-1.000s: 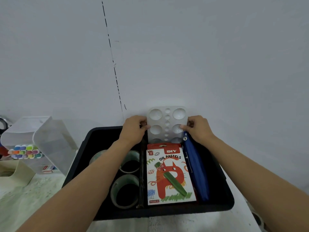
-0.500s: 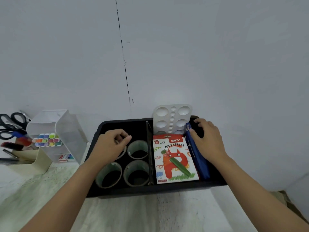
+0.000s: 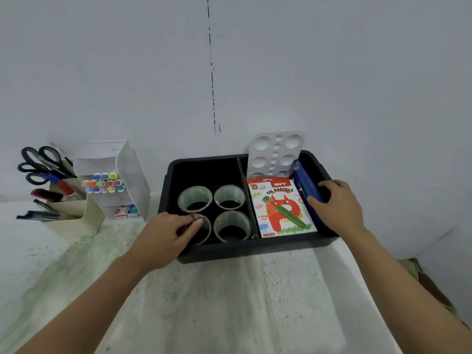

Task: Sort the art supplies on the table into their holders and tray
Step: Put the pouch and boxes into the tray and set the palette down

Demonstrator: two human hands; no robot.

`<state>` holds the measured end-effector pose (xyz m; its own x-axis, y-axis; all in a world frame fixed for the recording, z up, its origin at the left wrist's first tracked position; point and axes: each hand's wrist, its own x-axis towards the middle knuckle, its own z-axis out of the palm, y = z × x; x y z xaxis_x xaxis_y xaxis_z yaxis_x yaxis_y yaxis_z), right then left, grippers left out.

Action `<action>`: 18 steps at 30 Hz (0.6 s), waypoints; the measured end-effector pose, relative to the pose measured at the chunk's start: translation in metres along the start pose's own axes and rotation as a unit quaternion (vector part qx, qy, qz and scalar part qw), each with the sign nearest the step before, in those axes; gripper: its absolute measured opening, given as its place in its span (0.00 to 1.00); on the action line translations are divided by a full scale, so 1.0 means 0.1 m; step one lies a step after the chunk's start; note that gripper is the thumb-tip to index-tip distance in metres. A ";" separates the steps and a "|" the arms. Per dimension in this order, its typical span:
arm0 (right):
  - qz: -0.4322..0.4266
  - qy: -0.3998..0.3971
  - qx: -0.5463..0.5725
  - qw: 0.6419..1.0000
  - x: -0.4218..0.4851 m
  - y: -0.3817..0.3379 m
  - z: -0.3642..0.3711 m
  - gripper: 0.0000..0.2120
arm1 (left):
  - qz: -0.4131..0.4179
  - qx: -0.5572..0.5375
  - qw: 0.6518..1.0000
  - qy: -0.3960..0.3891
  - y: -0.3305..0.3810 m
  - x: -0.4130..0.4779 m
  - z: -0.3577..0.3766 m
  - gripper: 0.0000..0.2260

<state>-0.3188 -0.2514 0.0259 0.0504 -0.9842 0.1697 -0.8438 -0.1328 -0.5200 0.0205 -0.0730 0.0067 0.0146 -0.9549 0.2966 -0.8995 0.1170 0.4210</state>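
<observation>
Nearest me, the pale, stained worktop (image 3: pixel 204 302) stretches between my forearms, and I see no loose supplies on this part of it. My left hand (image 3: pixel 167 235) has dropped to the near-left corner of the black tray (image 3: pixel 255 251), where its grip pinches the rim of the nearest tape roll (image 3: pixel 204 232). A second ago both hands were steadying the paint palette (image 3: pixel 275 154) at the tray's far wall. My right hand (image 3: pixel 337 208) has come off it too. It now curls over the blue pencil pouch (image 3: pixel 305 183) with the thumb on the pouch's near side, so that grip is closed on the pouch. I take this to mean the palette is placed and stays up unaided, and that what remains is mostly nudging things straight inside the tray. A divider (image 3: pixel 246 198) splits the tray in two. The left compartment holds four tape rolls (image 3: pixel 229 196) standing on end in a square. The right compartment holds the oil pastels box (image 3: pixel 278 208) lying flat against the divider, with the pouch running along the box's right side. The palette stands behind them, leaning on the back wall and rising above the rim. Off to the left, apart from the tray, a cream holder (image 3: pixel 74 215) carries scissors (image 3: pixel 38 159) and pens. Just beside it a clear holder (image 3: pixel 127 169) keeps coloured markers (image 3: pixel 103 185) in its upper shelf, with small packets I cannot read underneath.
</observation>
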 end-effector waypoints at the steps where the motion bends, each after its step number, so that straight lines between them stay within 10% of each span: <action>1: -0.001 -0.003 0.004 1.000 -0.02 -0.02 0.00 0.24 | 0.003 0.009 1.000 0.002 -0.04 -0.02 0.00 0.23; 18: -0.012 0.015 -0.021 1.000 -0.22 -0.27 0.23 0.18 | -0.045 -0.005 0.999 0.010 -0.20 -0.10 -0.19 0.15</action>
<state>-0.2851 -0.2294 0.0168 0.0550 -0.9768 0.2071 -0.8641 -0.1505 -0.4804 0.0466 -0.0604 0.0121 0.1045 -0.9559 0.2744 -0.8897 0.0334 0.4553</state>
